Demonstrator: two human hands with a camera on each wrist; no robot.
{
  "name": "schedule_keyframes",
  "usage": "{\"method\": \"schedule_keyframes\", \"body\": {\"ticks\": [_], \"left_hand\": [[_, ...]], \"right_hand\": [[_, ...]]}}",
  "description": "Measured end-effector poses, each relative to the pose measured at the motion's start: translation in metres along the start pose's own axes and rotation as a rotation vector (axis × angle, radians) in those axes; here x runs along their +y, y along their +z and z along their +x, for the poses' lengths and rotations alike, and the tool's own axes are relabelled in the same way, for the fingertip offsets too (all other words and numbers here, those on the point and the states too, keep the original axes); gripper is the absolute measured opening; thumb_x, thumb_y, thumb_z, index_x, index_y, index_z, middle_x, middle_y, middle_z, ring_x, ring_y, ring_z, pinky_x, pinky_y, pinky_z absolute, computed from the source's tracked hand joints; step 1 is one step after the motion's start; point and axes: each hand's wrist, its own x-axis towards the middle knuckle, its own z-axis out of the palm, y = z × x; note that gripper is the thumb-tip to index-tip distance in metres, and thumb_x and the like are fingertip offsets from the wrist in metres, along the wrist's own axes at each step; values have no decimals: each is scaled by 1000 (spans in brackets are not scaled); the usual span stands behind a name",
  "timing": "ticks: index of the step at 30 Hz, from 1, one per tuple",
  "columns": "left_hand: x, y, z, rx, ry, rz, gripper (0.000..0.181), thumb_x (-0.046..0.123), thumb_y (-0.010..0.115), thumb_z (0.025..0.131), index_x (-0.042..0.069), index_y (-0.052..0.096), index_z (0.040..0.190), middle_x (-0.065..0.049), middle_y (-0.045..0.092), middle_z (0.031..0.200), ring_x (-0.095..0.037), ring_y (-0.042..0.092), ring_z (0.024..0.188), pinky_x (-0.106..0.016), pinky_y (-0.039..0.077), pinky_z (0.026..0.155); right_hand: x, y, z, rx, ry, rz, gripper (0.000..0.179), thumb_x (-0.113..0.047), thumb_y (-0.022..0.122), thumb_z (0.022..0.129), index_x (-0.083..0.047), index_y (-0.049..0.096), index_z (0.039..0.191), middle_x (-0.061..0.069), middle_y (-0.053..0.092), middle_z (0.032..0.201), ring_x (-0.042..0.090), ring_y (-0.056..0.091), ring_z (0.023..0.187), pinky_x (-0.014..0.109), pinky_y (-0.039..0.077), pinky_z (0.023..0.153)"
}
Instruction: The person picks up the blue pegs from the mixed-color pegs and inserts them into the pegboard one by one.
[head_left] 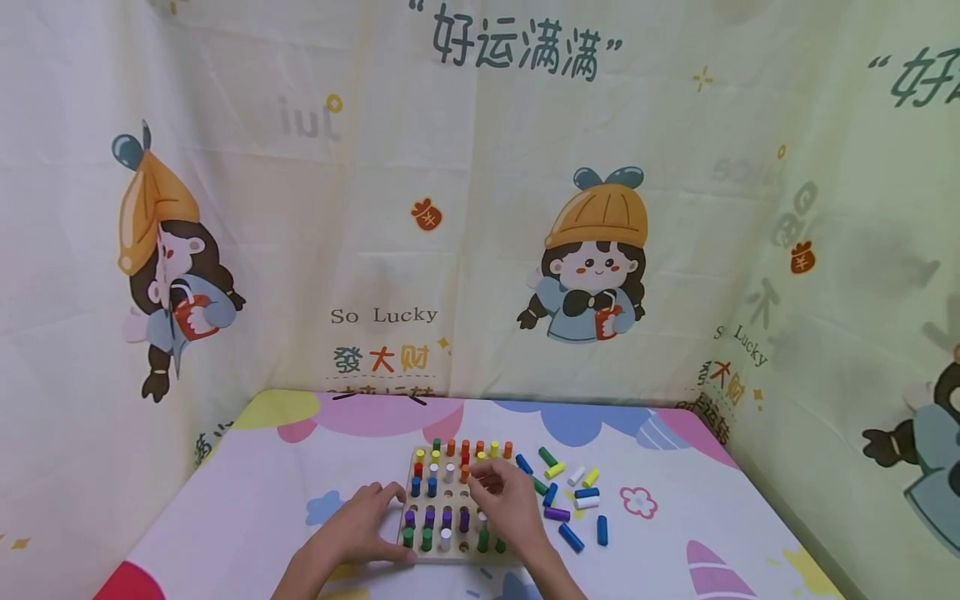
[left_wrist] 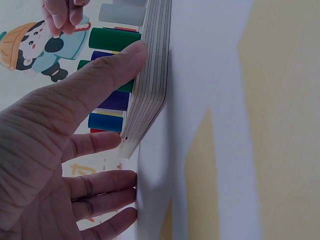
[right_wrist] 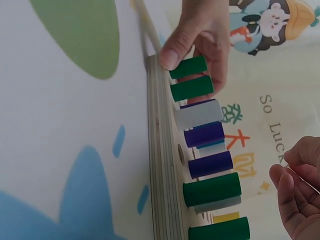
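Note:
A wooden pegboard (head_left: 450, 560) with rows of coloured pegs lies on the table. My left hand (head_left: 362, 521) rests at its left side, thumb at the near corner by a green peg (left_wrist: 115, 38) and index finger at the left edge. The other left fingers extend past the board in the left wrist view. My right hand (head_left: 506, 500) hovers over the board, thumb and index tips close together. Beside those tips in the head view is an orange peg (head_left: 465, 473); I cannot tell whether they pinch it. The right hand (right_wrist: 302, 185) shows no peg in the right wrist view.
Loose pegs lie to the right of the board, among them a purple peg (head_left: 557, 514), a white peg (head_left: 587, 502) and a blue peg (head_left: 602, 531). A patterned cloth (head_left: 675, 475) covers the table. Printed curtains (head_left: 480, 275) hang behind and at both sides.

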Motion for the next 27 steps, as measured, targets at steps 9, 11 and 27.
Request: {"method": "schedule_keyframes", "body": {"ticks": [9,11,27], "left_hand": [[0,0,-1,-2,-9,-3,69,57,93,64,22,61,115,-8,59,108,-26,52,96,-60,52,91],[0,0,-1,1,-11,-4,70,57,93,64,22,61,115,-8,59,108,-26,52,96,-60,52,92],[1,-1,-3,5,-4,-9,69,57,92,65,21,61,115,-6,58,106,-25,50,94,-59,52,91]], "right_hand": [[7,-8,2,72,9,-4,12,-11,76,93,-8,74,104,0,74,96,11,69,82,21,58,75],[8,-10,3,84,10,-1,13,-11,76,92,-8,74,105,0,74,96,12,69,83,20,58,75],[22,-25,4,141,87,23,16,-11,75,93,-4,73,108,3,74,97,14,69,83,19,57,72]]}}
